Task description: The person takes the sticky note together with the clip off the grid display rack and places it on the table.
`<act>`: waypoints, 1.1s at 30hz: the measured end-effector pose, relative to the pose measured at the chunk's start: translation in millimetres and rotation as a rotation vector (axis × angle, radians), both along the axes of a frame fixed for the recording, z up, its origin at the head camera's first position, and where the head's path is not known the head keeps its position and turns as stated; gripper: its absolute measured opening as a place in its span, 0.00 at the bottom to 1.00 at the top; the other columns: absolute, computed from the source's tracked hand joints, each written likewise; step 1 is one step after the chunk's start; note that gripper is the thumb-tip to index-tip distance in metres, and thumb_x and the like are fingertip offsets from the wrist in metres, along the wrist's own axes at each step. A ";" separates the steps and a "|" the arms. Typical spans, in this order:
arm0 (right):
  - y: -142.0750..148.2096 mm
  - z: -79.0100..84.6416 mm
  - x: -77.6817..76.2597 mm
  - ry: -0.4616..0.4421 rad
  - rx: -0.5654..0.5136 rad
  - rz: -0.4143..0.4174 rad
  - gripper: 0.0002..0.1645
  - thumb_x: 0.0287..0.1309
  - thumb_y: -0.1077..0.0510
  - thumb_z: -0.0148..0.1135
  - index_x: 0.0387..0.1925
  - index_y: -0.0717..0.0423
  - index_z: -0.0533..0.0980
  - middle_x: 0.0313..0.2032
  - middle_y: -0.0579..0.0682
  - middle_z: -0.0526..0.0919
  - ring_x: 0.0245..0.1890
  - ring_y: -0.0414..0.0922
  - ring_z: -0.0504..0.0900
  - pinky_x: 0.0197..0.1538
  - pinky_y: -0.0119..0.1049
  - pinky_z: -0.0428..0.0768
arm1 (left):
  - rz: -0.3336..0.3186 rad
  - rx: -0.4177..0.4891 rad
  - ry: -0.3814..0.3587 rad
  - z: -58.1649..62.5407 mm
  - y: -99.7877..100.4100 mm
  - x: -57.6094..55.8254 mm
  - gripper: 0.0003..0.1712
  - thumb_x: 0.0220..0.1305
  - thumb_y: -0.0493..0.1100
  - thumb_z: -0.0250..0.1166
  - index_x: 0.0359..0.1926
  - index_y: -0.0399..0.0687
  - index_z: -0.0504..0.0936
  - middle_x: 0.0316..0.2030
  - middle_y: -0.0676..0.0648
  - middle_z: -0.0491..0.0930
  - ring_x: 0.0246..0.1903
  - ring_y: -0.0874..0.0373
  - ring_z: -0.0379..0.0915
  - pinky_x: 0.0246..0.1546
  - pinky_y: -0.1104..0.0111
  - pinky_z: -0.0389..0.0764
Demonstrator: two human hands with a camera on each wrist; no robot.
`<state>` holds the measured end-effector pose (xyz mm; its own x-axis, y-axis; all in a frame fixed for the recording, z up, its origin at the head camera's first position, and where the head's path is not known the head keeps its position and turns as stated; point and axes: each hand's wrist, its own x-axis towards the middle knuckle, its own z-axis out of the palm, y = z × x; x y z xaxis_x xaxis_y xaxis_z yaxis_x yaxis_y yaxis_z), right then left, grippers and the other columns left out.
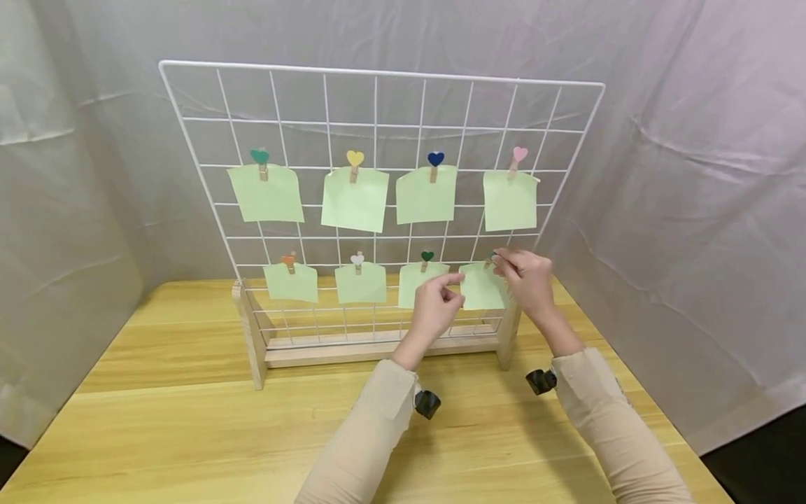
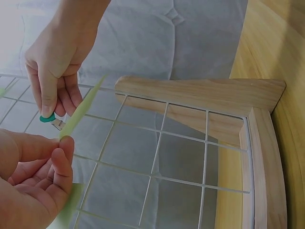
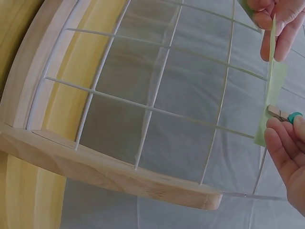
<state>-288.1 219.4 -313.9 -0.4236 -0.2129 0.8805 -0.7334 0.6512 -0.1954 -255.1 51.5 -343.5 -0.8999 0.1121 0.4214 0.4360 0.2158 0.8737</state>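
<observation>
The lower-right pale green sticky note (image 1: pixel 482 290) lies against a white wire grid panel (image 1: pixel 378 73). My right hand (image 1: pixel 530 280) pinches a small wooden clothespin (image 3: pixel 278 112) with a teal heart, whose tip is at the note's upper part. Its heart (image 2: pixel 47 117) sits under the thumb in the left wrist view. With thumb and fingertip, my left hand (image 1: pixel 436 306) pinches the left edge of that same note. Behind the left hand, another green note (image 1: pixel 414 281) hangs from a clothespin with a dark green heart (image 1: pixel 427 256), partly covered by the hand.
A wooden stand (image 1: pixel 378 351) holds the grid upright on a wood-grain table (image 1: pixel 189 434). Several more green notes (image 1: pixel 269 197) hang in two rows from heart clothespins. Grey cloth (image 1: pixel 403 35) surrounds the table at the back and sides.
</observation>
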 end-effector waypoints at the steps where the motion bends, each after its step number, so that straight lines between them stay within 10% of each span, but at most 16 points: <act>1: 0.0 -0.4 0.3 0.005 -0.006 0.001 0.03 0.43 0.74 0.63 0.25 0.73 0.79 0.21 0.61 0.81 0.15 0.49 0.79 0.18 0.28 0.73 | 0.000 0.002 0.003 -0.4 0.1 0.1 0.18 0.50 0.26 0.59 0.45 0.34 0.78 0.20 0.46 0.78 0.17 0.64 0.68 0.19 0.77 0.71; 12: -1.4 5.0 3.3 0.017 -0.129 0.057 0.03 0.43 0.77 0.61 0.25 0.74 0.79 0.21 0.63 0.80 0.15 0.53 0.78 0.23 0.17 0.71 | 0.008 0.013 0.011 -0.6 -1.9 1.6 0.18 0.49 0.25 0.59 0.45 0.34 0.77 0.27 0.43 0.80 0.20 0.62 0.71 0.20 0.76 0.73; 33: -12.1 17.9 42.4 -0.224 -0.252 0.096 0.05 0.48 0.78 0.55 0.30 0.81 0.73 0.26 0.68 0.78 0.21 0.56 0.76 0.25 0.19 0.73 | -0.016 0.046 -0.039 -6.8 -2.9 10.5 0.19 0.49 0.26 0.60 0.46 0.35 0.76 0.39 0.42 0.79 0.22 0.63 0.71 0.23 0.76 0.75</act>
<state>-245.7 207.3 -296.0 -0.6010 -0.0492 0.7977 -0.7097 0.4920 -0.5043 -244.5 48.6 -350.2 -0.9141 0.1078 0.3910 0.4044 0.1678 0.8991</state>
